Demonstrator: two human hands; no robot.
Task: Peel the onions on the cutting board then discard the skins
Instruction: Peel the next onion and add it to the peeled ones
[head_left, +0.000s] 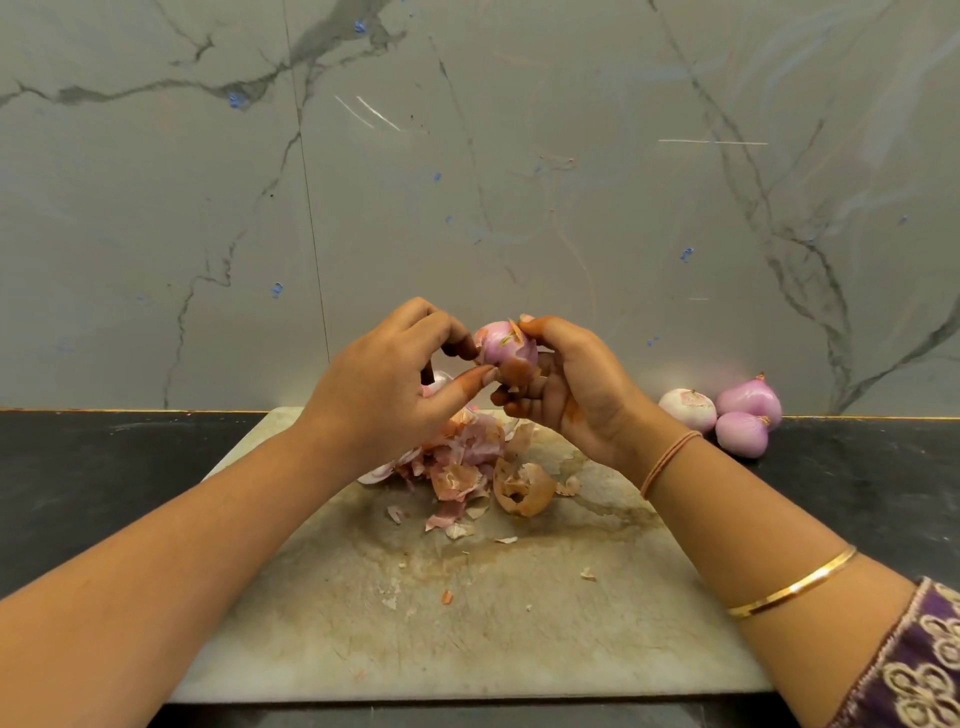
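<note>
A pale purple onion (503, 347) is held up above the far end of the stained cutting board (467, 613). My right hand (566, 384) grips it from the right, thumb on top and fingers curled beneath. My left hand (395, 384) pinches at the onion's left side with thumb and fingertips. A scrap of brown skin still clings to the onion's top. Below the hands, a heap of papery pink and brown skins (467, 467) lies on the board. Another onion (439, 382) shows partly behind my left hand.
Three peeled onions (727, 413) sit on the black counter (104, 467) to the right of the board, against the marble wall (467, 182). Small skin flakes are scattered over the board's middle.
</note>
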